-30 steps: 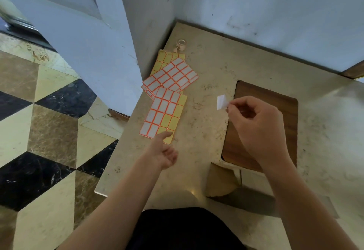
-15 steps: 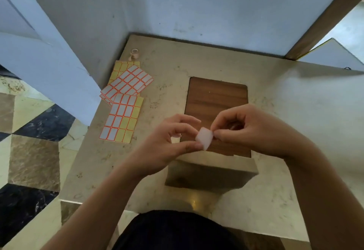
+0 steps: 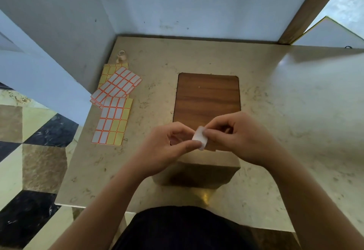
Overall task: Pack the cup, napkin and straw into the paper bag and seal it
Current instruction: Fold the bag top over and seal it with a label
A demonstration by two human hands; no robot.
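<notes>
Head view is showing the tabletop (image 3: 295,131) carrying everything, with a wooden board (image 3: 206,96) lying near its middle and the paper bag (image 3: 197,168) standing against the near edge, its top folded shut. Cup, napkin and straw are not showing; presumably they are sitting inside. Sticker sheets (image 3: 116,102) are lying along the left edge. Both hands are hovering just above the bag: the left hand (image 3: 169,147) and right hand (image 3: 240,137) are each pinching one white sticker (image 3: 200,138) between fingertips, neither grip released. Risks, as I judge them: the sticker is curling and may be folding onto itself, sticking to a finger, or landing off the fold, leaving the flap springing open.
</notes>
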